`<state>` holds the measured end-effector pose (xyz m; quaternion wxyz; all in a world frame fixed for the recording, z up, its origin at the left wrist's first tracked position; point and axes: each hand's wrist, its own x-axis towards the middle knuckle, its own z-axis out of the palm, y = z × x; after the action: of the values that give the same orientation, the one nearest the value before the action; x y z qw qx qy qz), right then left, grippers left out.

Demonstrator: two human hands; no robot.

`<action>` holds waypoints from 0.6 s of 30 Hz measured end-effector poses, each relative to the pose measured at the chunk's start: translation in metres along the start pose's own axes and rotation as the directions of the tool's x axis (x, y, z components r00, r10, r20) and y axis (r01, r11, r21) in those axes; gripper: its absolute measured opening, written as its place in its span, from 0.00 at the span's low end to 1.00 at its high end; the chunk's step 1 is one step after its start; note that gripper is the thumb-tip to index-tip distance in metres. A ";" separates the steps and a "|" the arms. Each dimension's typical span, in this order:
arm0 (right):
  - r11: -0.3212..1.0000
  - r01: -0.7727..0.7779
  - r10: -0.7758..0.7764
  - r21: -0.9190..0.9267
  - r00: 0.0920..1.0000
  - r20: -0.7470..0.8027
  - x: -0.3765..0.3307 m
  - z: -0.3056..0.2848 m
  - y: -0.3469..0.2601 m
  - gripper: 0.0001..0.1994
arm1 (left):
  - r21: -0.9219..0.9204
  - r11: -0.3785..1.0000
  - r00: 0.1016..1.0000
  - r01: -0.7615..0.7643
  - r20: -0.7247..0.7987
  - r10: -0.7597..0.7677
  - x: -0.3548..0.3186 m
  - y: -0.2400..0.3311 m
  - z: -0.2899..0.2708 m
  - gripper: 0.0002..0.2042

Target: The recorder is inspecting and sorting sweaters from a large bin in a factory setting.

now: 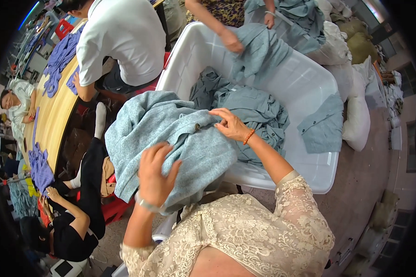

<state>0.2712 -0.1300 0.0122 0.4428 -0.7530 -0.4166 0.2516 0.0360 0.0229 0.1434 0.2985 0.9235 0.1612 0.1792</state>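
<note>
Two hands work a light blue garment (pixel 171 138): left hand (pixel 155 175) spread flat at 6 o'clock, right hand (pixel 231 124) pinching its button (pixel 198 126) at 3 o'clock

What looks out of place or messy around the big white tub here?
One grey-blue garment hangs over the right rim of the white tub, half in and half out, while the rest lie crumpled inside. Otherwise nothing stands out: the left hand and right hand rest on a light blue knit garment draped over the tub's near edge.
</note>
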 end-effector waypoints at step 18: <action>0.650 0.486 -0.551 -0.584 0.831 0.080 0.287 0.055 0.036 0.11 | -0.077 0.968 0.943 0.240 0.257 -0.213 0.050 -0.056 0.093 0.16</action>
<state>0.3958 0.1302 -0.0483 0.2651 -0.7121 -0.6468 -0.0653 0.1088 0.0408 0.0505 0.3839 0.8965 0.2183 0.0358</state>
